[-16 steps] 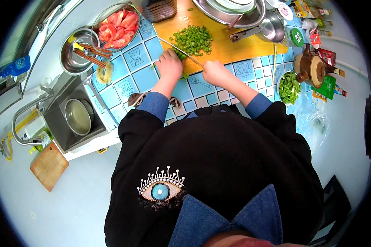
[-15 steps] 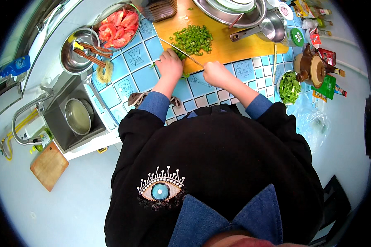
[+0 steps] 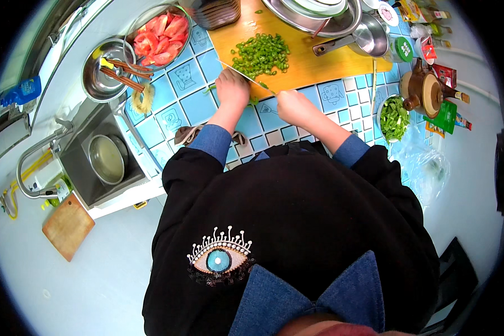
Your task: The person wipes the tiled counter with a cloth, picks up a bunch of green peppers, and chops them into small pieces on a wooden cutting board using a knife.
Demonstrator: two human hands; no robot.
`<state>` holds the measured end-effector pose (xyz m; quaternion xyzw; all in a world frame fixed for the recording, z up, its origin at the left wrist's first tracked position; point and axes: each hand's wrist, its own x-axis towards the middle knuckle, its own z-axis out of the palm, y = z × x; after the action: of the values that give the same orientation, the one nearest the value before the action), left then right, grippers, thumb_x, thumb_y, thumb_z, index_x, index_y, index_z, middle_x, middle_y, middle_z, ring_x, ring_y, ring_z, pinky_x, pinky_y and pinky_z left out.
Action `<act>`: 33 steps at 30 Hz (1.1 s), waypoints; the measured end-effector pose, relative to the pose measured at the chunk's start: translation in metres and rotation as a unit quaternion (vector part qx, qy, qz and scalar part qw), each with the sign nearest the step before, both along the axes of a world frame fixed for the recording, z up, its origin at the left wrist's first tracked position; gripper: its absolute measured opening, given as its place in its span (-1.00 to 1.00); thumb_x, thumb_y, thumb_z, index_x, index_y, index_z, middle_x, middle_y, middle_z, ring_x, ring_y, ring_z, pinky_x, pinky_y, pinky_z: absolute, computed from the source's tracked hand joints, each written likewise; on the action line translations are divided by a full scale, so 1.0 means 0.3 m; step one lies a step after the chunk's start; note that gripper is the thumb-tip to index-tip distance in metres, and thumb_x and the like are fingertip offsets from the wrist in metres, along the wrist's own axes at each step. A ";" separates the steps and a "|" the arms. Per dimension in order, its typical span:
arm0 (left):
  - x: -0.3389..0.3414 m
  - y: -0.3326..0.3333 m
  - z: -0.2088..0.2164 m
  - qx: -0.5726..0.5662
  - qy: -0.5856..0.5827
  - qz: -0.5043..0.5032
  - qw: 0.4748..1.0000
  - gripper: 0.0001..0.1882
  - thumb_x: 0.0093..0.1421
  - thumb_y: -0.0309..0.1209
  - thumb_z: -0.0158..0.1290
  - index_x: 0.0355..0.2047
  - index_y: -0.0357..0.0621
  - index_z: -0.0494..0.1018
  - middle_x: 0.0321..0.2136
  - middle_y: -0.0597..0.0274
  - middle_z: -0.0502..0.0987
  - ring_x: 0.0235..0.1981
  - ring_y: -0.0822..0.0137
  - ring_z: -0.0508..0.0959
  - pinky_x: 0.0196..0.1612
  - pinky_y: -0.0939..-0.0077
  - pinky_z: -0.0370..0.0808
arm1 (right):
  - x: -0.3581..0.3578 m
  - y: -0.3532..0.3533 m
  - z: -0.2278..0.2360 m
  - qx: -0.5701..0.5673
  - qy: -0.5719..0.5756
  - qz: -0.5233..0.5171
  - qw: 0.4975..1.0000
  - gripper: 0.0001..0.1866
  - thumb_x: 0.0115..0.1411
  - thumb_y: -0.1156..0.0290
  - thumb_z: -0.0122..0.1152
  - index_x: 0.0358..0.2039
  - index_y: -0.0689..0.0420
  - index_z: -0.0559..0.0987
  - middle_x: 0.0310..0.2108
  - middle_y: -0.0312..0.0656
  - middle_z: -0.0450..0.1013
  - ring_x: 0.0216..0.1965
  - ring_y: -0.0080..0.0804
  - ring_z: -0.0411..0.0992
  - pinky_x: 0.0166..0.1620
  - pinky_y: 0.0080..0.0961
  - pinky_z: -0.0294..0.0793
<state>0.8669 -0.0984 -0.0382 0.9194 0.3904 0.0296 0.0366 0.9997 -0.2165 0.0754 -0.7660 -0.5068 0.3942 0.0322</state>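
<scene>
My left hand (image 3: 232, 89) rests at the near edge of an orange cutting board (image 3: 313, 61), its fingers pressed down on some green stems. My right hand (image 3: 292, 106) is shut on the handle of a knife (image 3: 246, 77). The thin blade slants up and left across the board's edge, right beside my left fingers. A heap of chopped green vegetable (image 3: 260, 53) lies on the board just beyond the blade. A few green bits lie on the blue tiled counter (image 3: 187, 78) between my hands.
To the left stand a metal bowl of tomato pieces (image 3: 162, 31) and a metal bowl holding chopsticks (image 3: 103, 75). A sink (image 3: 103, 159) holds a pot. To the right are a small bowl of greens (image 3: 395, 117), a brown clay pot (image 3: 425, 89) and a saucepan (image 3: 369, 36).
Hardly anything: both hands stay at the board's near edge, with the knife still slanted across the greens.
</scene>
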 end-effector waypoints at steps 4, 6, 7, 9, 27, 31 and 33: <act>-0.002 0.004 0.003 0.016 0.010 -0.024 1.000 -0.59 -0.03 -0.22 0.06 -0.31 -0.34 0.38 -0.40 0.05 0.40 -0.34 0.10 0.39 -0.27 0.29 0.29 | -0.011 0.063 0.045 -0.042 0.006 0.028 0.999 -0.81 -0.05 0.54 0.00 -0.45 0.37 0.54 -0.41 0.26 0.47 -0.29 0.16 0.48 -0.19 -0.09 0.48; 0.016 0.000 0.000 0.016 0.014 -0.005 1.000 -0.60 -0.03 -0.22 0.05 -0.30 -0.34 0.37 -0.39 0.06 0.40 -0.34 0.12 0.40 -0.27 0.30 0.29 | -0.001 0.080 0.032 -0.044 0.006 0.025 0.999 -0.79 -0.05 0.54 0.00 -0.43 0.37 0.54 -0.40 0.27 0.47 -0.28 0.16 0.48 -0.18 -0.09 0.48; 0.021 -0.001 0.000 0.016 0.016 0.005 1.000 -0.60 -0.03 -0.22 0.05 -0.30 -0.33 0.37 -0.39 0.06 0.40 -0.33 0.13 0.40 -0.27 0.31 0.29 | 0.005 0.085 0.014 -0.038 0.006 0.019 0.999 -0.79 -0.05 0.54 0.00 -0.43 0.38 0.54 -0.39 0.27 0.47 -0.28 0.17 0.48 -0.17 -0.08 0.48; 0.026 0.002 0.008 0.005 0.037 0.019 0.999 -0.60 -0.04 -0.23 0.05 -0.30 -0.32 0.37 -0.39 0.06 0.40 -0.34 0.15 0.40 -0.27 0.32 0.29 | 0.012 0.098 -0.018 -0.035 0.006 0.018 0.999 -0.78 -0.05 0.54 0.00 -0.42 0.39 0.53 -0.39 0.28 0.47 -0.27 0.17 0.47 -0.16 -0.08 0.47; 0.075 0.023 0.067 0.060 0.078 -0.048 0.994 -0.59 -0.10 -0.12 0.15 -0.41 -0.21 0.38 -0.47 0.16 0.43 -0.38 0.18 0.46 -0.34 0.33 0.36 | 0.164 0.066 -0.150 0.020 0.039 -0.046 0.998 -0.74 0.03 0.42 -0.03 -0.42 0.34 0.55 -0.38 0.26 0.46 -0.26 0.17 0.46 -0.12 -0.09 0.44; 0.122 0.030 0.076 -0.001 0.116 -0.018 0.993 -0.47 -0.07 -0.08 0.15 -0.25 -0.28 0.40 -0.40 0.17 0.41 -0.32 0.25 0.42 -0.31 0.38 0.31 | 0.166 0.052 -0.154 0.051 0.024 -0.020 0.998 -0.76 0.02 0.44 -0.04 -0.44 0.34 0.54 -0.40 0.26 0.46 -0.26 0.17 0.46 -0.13 -0.09 0.44; 0.119 0.030 0.089 -0.034 0.096 0.001 0.995 -0.40 -0.08 -0.08 0.19 -0.18 -0.34 0.36 -0.34 0.12 0.39 -0.26 0.21 0.41 -0.24 0.35 0.35 | 0.152 0.046 -0.170 0.054 0.015 -0.018 0.998 -0.76 0.02 0.44 -0.03 -0.44 0.34 0.54 -0.40 0.26 0.46 -0.27 0.17 0.46 -0.13 -0.09 0.44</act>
<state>0.9025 -0.0895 -0.0114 0.9159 0.3938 -0.0721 0.0301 1.0453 -0.2028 0.0243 -0.7662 -0.5130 0.3769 0.0877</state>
